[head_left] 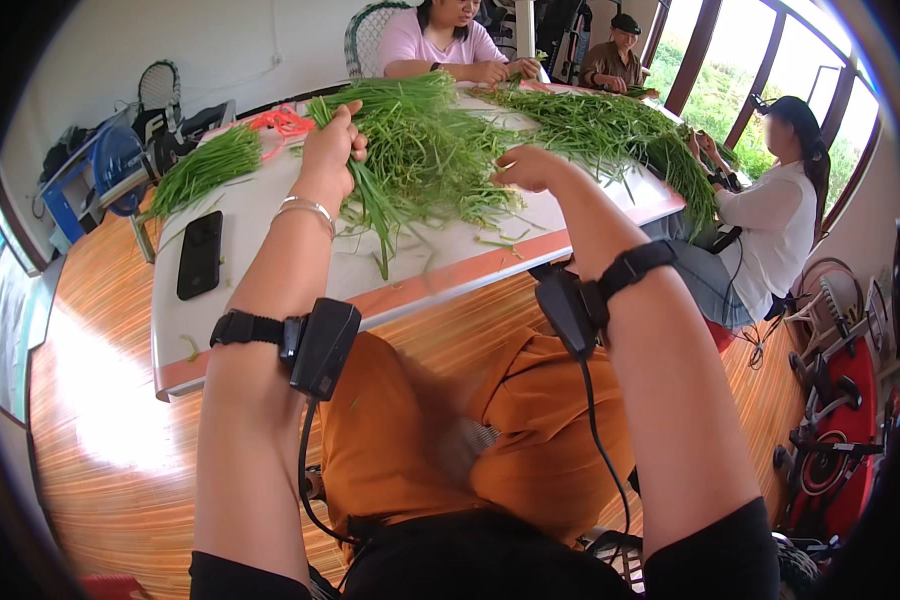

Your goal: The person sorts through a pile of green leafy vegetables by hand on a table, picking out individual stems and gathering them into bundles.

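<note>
My left hand point(332, 150) is closed around a bunch of long, thin green stems point(372, 205), whose lower ends hang toward the table's near edge. Beside it spreads a large heap of the same greens point(425, 125). To the right of that heap, my right hand point(535, 168) is raised over the table with its fingers curled and drawn together. Whatever may be between those fingertips is too small to make out. Short loose scraps lie below, between my hands. A straightened bundle of green stems point(210, 165) rests at the table's left side, with red ties point(282, 122) next to it.
A black phone point(200, 255) lies on the white table point(175, 325), left of my forearm. More greens point(600, 125) stretch along the right side. One person in pink point(440, 45) sits across, another in white point(770, 205) at the right, and a third farther back.
</note>
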The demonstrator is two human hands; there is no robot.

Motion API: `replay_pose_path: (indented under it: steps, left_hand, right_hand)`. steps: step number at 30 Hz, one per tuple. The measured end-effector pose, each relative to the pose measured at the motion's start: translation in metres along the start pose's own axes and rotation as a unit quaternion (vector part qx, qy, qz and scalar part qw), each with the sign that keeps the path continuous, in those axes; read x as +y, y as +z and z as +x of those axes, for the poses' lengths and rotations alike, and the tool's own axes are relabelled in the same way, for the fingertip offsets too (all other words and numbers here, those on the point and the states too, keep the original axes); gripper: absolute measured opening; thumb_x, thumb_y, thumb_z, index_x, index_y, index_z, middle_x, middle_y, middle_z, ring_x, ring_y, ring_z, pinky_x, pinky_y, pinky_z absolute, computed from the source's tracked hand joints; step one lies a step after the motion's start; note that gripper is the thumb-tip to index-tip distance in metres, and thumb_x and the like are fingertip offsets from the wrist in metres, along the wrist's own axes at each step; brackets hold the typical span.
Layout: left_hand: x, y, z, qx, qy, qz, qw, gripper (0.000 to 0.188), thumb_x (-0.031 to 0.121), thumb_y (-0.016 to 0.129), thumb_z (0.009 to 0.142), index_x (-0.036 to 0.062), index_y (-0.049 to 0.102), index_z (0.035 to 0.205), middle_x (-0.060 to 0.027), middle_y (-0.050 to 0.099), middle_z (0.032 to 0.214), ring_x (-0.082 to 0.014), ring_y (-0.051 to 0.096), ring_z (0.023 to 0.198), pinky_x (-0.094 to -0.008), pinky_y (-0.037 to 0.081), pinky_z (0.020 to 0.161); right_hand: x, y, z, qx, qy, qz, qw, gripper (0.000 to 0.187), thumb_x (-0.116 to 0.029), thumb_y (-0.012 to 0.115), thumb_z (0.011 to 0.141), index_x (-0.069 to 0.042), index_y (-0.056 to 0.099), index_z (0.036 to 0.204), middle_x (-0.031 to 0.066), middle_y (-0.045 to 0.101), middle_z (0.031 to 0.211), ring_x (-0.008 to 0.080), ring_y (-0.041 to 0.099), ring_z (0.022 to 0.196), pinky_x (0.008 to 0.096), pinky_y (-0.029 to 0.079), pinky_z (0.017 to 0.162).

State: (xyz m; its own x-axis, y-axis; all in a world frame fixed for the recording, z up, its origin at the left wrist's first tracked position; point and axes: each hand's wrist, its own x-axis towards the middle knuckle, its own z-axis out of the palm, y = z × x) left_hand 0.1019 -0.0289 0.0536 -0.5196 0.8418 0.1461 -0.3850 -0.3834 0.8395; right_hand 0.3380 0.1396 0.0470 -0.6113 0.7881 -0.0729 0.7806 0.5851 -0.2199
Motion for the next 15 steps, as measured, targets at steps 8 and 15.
replay_pose_path:
  steps: [8,15]
  left_hand:
    - [-0.009,-0.003,0.02,-0.043,-0.041,0.002,0.998,0.024,0.026,0.043,0.095,0.0062,0.055,0.104,0.0043,0.031,0.056,-0.0083,0.034,0.05,-0.0232,0.028,0.043]
    - [-0.035,-0.001,0.018,-0.101,-0.086,-0.021,0.991,0.026,0.025,0.044,0.094,0.0042,0.054,0.106,0.0053,0.03,0.054,-0.0066,0.033,0.048,-0.0214,0.028,0.042]
  right_hand:
    - [0.0,0.026,-0.031,-0.091,-0.104,-0.011,0.99,0.082,-0.053,0.069,0.063,-0.003,0.048,0.124,0.0196,0.055,0.117,0.0322,0.053,0.106,0.0379,0.042,0.09]
    - [-0.007,0.012,-0.027,-0.156,-0.092,-0.047,0.982,0.093,-0.046,0.08,0.053,-0.001,0.043,0.125,0.0237,0.053,0.115,0.0341,0.054,0.102,0.0392,0.044,0.086]
